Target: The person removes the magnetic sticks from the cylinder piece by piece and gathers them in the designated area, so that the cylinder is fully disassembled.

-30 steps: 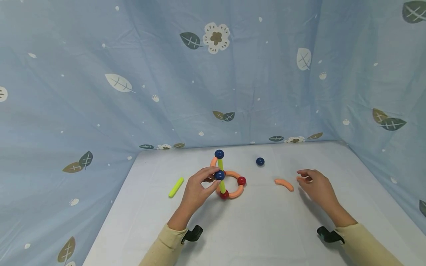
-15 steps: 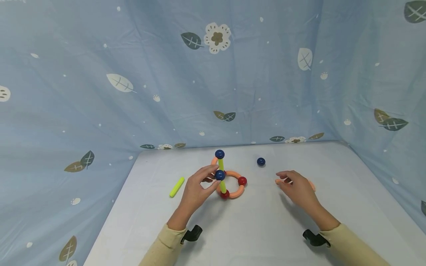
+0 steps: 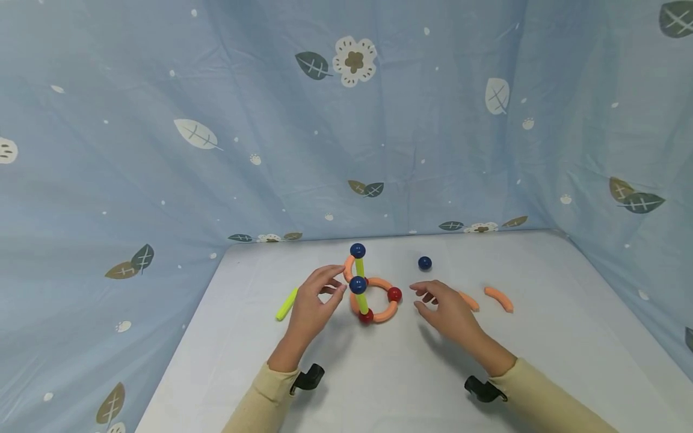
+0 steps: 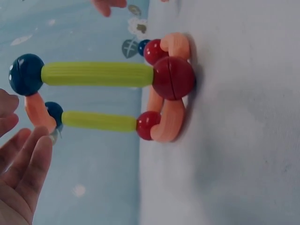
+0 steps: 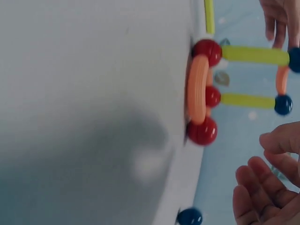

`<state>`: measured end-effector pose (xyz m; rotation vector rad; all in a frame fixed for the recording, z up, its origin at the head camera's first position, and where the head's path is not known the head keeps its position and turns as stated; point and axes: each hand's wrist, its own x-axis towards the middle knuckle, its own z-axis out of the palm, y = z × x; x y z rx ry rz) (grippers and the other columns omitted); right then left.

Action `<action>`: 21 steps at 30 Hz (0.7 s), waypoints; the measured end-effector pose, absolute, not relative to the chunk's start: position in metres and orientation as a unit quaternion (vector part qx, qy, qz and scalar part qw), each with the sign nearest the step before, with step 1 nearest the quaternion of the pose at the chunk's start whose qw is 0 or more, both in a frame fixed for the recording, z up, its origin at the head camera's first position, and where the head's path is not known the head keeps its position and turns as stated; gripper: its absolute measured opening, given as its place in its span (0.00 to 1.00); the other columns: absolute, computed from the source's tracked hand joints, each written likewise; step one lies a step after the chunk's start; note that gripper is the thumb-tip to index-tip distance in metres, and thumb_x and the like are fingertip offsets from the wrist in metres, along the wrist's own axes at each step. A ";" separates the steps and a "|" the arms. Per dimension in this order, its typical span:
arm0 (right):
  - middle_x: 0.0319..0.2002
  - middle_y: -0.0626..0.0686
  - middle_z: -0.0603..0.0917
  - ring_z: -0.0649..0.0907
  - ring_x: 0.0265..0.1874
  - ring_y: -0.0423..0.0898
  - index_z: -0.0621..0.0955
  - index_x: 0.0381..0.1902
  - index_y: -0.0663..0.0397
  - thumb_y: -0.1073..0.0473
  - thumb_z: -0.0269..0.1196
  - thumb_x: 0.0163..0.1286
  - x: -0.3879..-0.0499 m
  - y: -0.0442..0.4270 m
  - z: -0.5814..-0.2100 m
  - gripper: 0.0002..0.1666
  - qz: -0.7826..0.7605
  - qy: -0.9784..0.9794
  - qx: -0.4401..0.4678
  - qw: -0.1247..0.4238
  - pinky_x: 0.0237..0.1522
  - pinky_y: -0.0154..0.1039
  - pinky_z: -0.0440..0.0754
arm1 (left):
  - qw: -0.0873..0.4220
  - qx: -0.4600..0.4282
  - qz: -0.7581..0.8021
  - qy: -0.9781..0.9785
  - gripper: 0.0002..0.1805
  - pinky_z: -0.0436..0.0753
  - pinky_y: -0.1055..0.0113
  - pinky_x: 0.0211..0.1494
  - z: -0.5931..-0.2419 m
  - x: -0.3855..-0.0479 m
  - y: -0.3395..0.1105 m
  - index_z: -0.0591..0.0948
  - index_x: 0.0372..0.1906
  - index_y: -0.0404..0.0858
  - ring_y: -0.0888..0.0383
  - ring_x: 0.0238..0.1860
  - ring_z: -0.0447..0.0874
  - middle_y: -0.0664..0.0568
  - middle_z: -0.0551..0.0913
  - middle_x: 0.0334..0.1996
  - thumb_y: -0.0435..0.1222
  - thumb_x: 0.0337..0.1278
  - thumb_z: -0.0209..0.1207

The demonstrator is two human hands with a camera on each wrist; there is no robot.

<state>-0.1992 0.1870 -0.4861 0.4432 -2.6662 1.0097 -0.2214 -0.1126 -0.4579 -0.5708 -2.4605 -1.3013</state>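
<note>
A magnetic stick-and-ball structure stands on the table. Its base is a ring of curved orange sticks and red balls. Two upright yellow-green sticks carry blue balls, which a curved orange stick joins at the top. My left hand, fingers spread and holding nothing, is just left of the structure; whether a fingertip touches the upper curved stick I cannot tell. To the right of the ring, my right hand hovers with thumb and fingers apart, holding nothing.
A loose yellow-green stick lies left of my left hand, partly behind it. Behind the right hand are two loose curved orange sticks, one partly covered and one in full view. A blue ball sits toward the table's back edge.
My left hand has let go of the near blue ball and drawn slightly left. The right hand has travelled left, past the loose curved sticks, toward the ring. The structure has stayed standing.
</note>
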 end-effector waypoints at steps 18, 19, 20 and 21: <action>0.55 0.53 0.82 0.84 0.44 0.49 0.79 0.63 0.50 0.59 0.72 0.66 -0.206 0.115 -0.456 0.28 0.437 -0.855 0.245 0.132 0.44 0.44 0.87 | 0.152 -0.216 -0.432 -0.862 0.19 0.87 0.62 0.49 -0.463 -0.236 -0.115 0.85 0.60 0.48 0.58 0.45 0.86 0.53 0.78 0.62 0.37 0.64 0.68; 0.55 0.52 0.82 0.84 0.45 0.50 0.80 0.63 0.50 0.59 0.72 0.66 -0.207 0.112 -0.455 0.28 0.437 -0.854 0.248 0.135 0.44 0.43 0.86 | 0.155 -0.220 -0.431 -0.862 0.19 0.87 0.63 0.49 -0.463 -0.236 -0.115 0.85 0.59 0.48 0.58 0.45 0.86 0.53 0.78 0.62 0.37 0.64 0.68; 0.55 0.51 0.82 0.84 0.45 0.49 0.80 0.63 0.49 0.59 0.73 0.66 -0.208 0.109 -0.455 0.28 0.437 -0.852 0.251 0.138 0.45 0.43 0.86 | 0.158 -0.225 -0.431 -0.860 0.18 0.87 0.63 0.48 -0.464 -0.236 -0.115 0.86 0.59 0.48 0.58 0.45 0.86 0.53 0.79 0.62 0.37 0.65 0.67; 0.55 0.50 0.82 0.84 0.45 0.48 0.80 0.63 0.49 0.59 0.73 0.66 -0.208 0.107 -0.454 0.27 0.437 -0.852 0.253 0.141 0.45 0.43 0.86 | 0.161 -0.230 -0.429 -0.858 0.18 0.87 0.64 0.48 -0.464 -0.237 -0.115 0.86 0.58 0.48 0.58 0.45 0.86 0.53 0.79 0.62 0.38 0.65 0.67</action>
